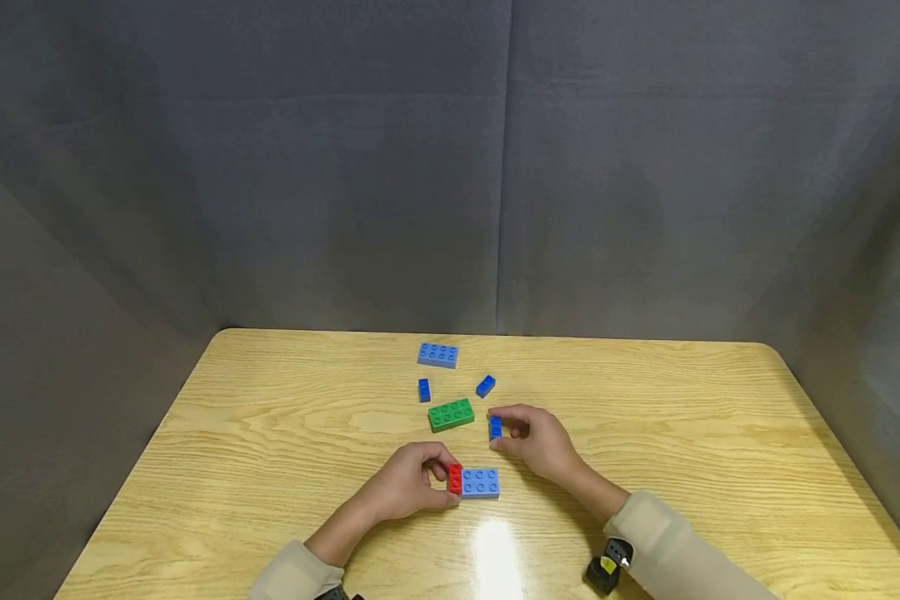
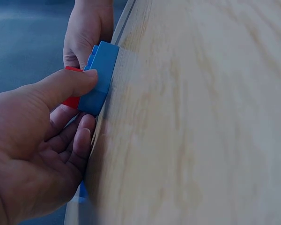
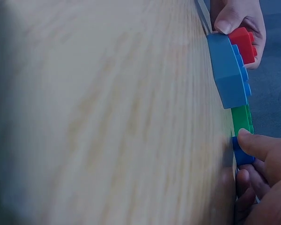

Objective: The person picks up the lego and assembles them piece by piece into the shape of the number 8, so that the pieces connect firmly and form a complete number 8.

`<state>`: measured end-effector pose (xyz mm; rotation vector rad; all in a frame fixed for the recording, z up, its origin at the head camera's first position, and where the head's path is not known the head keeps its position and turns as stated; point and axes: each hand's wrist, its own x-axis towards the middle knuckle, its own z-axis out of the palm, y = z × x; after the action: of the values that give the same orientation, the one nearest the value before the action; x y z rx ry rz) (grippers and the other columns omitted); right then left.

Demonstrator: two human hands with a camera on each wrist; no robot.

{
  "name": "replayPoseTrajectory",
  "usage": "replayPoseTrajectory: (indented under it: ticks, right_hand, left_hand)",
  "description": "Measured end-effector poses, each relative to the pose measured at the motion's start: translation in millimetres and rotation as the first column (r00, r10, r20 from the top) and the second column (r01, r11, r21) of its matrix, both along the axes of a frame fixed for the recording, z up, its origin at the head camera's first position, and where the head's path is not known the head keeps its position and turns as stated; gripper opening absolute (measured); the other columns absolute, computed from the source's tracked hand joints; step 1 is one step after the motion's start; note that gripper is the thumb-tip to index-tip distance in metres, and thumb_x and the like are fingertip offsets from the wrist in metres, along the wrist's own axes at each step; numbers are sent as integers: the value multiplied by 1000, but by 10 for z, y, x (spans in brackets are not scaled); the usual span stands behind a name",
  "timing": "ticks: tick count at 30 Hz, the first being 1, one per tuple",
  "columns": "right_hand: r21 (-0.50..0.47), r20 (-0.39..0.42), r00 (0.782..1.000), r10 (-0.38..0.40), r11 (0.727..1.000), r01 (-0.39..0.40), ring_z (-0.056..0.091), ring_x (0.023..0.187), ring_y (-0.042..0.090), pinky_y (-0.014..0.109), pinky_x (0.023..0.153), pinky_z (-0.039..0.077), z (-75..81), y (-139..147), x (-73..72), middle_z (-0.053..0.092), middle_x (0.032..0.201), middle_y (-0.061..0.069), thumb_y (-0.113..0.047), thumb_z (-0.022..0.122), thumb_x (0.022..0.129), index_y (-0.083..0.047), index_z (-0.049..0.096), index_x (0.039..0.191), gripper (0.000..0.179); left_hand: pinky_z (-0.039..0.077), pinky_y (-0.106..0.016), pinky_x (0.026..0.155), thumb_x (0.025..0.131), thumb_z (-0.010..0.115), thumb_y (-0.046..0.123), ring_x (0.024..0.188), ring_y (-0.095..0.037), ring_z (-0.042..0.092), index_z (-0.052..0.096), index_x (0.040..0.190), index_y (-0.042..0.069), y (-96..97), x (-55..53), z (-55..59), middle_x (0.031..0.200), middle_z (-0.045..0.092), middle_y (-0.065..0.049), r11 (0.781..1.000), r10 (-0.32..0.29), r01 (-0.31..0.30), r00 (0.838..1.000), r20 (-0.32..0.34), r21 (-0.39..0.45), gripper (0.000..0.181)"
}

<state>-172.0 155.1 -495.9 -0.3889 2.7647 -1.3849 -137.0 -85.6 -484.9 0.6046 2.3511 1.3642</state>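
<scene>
My left hand grips the left end of a light blue brick between thumb and fingers. Across that end, on top, sits a small red brick; studs show on the rest. In the left wrist view the thumb presses the light blue brick's side. To the right and a little farther back, my right hand pinches a small dark blue brick between thumb and fingers. The right wrist view shows that dark blue brick low at the tabletop, partly hidden by the thumb.
Beyond the left hand lies a green brick. Behind it are two small dark blue bricks, one on the left and one on the right. Another light blue brick lies near the back edge of the wooden table. Grey curtains surround it.
</scene>
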Motion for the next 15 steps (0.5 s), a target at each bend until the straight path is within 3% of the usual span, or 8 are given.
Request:
replayPoseTrajectory:
  ticks: [7,15]
  right_hand:
    - [-6,25,1000,-4,1000,4,50,71,12,23,60,42,21,9,0,58,79,-6,-16,79,75,-15,69,113,39]
    - [-55,60,998,36,998,-33,53,75,14,23,63,45,52,45,6,63,92,-3,-15,77,78,-11,67,114,38]
  left_hand:
    - [44,-21,54,72,82,19,65,-12,50,65,92,18,5,-11,-15,85,60,0,1000,3,-3,1000,7,-12,27]
    - [43,-21,54,71,83,18,65,-12,50,65,92,16,7,-1,-8,85,59,-1,1000,9,-9,1000,6,-9,27]
